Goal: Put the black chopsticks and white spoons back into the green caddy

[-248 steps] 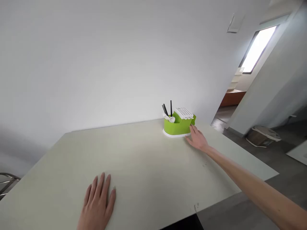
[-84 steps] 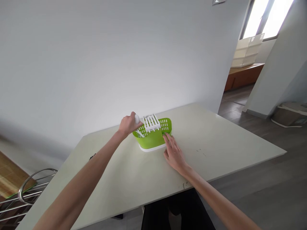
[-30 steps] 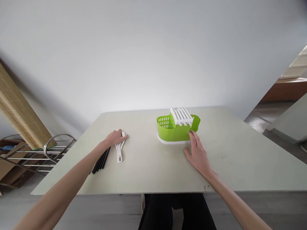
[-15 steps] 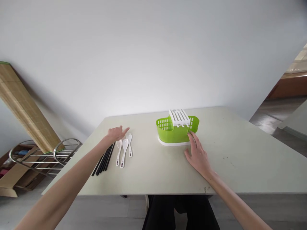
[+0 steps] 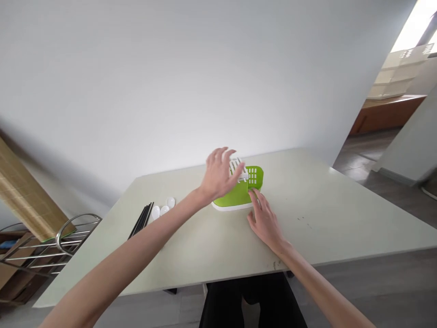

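Observation:
My left hand (image 5: pixel 220 175) is raised in front of the green cutlery basket (image 5: pixel 235 196), fingers spread and nothing in its grasp. It covers the basket's left part and some of the white slotted top piece (image 5: pixel 237 166); whether it touches that piece I cannot tell. At the basket's front right, my right hand (image 5: pixel 264 218) has its fingers hooked over the low rim, thumb lower down outside. Three white spoons (image 5: pixel 164 210) lie to the left, their handles hidden behind my left forearm. Beside them is a bundle of black chopsticks (image 5: pixel 142 218), partly covered too.
The pale table (image 5: pixel 307 205) meets a white wall (image 5: pixel 170 91) at its back edge. Left of the table, a metal rack (image 5: pixel 58 246) stands by a cardboard box (image 5: pixel 17 269), with a rolled bamboo mat (image 5: pixel 27 191) leaning above. A wooden ledge (image 5: pixel 392 111) shows far right.
My left hand has moved right from above the spoons to the basket, its pointing finger now spread with the others. My right hand stays at the basket's rim. The view has shifted and tilted slightly.

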`<state>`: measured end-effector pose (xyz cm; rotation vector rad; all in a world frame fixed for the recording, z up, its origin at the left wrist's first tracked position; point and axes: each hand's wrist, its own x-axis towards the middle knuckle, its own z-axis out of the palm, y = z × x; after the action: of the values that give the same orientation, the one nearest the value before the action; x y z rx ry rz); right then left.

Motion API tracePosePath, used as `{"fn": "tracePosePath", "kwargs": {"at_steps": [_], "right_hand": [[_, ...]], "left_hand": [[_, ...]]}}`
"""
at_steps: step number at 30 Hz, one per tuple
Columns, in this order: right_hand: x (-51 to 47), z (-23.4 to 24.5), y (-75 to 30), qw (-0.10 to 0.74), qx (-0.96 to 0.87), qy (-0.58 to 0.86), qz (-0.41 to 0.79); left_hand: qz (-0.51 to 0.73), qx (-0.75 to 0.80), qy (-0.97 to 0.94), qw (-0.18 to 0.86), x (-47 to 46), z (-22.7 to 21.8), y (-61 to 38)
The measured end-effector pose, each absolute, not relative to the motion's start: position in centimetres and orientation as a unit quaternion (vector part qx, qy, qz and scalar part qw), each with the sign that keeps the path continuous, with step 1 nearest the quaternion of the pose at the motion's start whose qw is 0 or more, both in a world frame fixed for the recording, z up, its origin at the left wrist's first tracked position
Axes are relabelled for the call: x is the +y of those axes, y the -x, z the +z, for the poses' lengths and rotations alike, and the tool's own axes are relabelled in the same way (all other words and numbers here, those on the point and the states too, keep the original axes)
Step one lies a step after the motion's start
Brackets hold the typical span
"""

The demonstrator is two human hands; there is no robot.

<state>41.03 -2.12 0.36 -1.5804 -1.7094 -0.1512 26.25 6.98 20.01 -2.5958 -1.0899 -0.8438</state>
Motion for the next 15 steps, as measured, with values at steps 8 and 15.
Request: {"fn": "tracePosePath", "kwargs": {"at_steps": [8,15], "right_hand": [[-2.9,0.7,-41.2,0.376,-0.674,0.632,-0.068],[-3.6,1.6,-41.0,0.401,-0.674,0.621,-0.018]], "left_hand": [[-0.146,-0.348,0.911,0.167,6.6,16.1,-30.8],[-0.194,-0.368,0.896,0.152,11.2,16.3,-26.2]]}}
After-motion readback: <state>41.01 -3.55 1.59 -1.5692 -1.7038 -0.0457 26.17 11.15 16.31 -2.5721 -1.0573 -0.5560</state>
